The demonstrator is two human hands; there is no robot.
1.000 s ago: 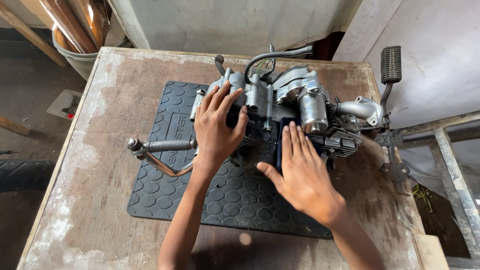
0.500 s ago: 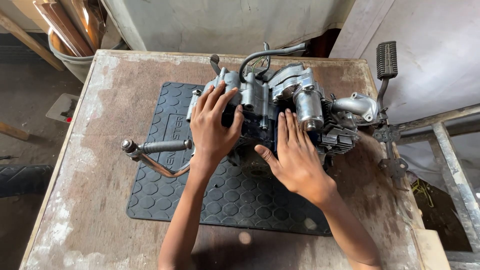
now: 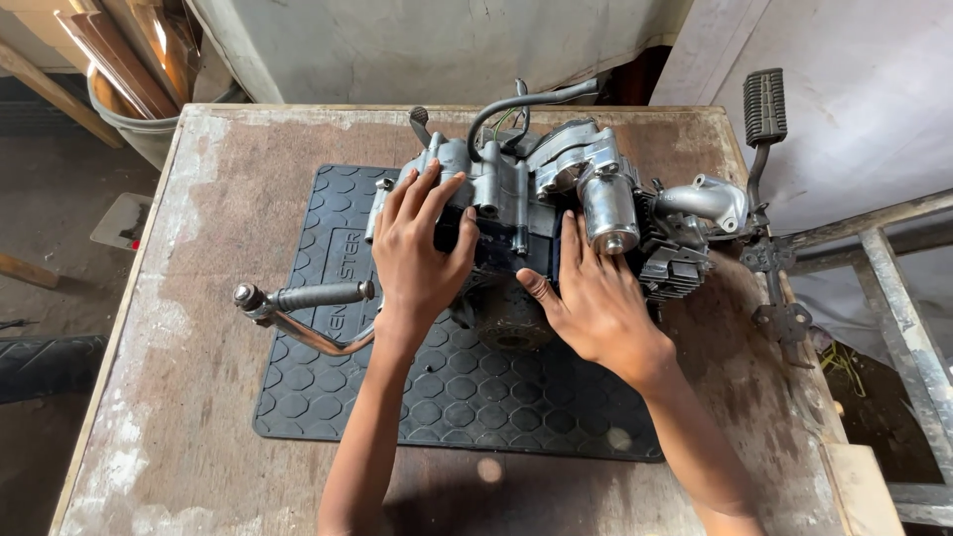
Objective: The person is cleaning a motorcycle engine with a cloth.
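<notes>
A silver motorcycle engine (image 3: 586,189) lies on a black rubber mat (image 3: 437,397) on a worn wooden table (image 3: 199,298). My left hand (image 3: 422,253) rests flat on the engine's left casing, fingers spread. My right hand (image 3: 596,298) presses flat against the engine's near side, below a shiny cylindrical part (image 3: 608,213). A kick lever (image 3: 303,308) sticks out to the left of the engine, beside my left wrist. A black hose (image 3: 521,104) arches over the top of the engine.
A foot pedal with a ribbed black pad (image 3: 764,109) stands at the table's right edge. A metal frame (image 3: 893,298) lies to the right of the table. A grey bucket with wooden pieces (image 3: 129,89) stands at the back left.
Both hands have stayed on the engine. My right hand has slid slightly up against the engine's side. The view has shifted a little.
</notes>
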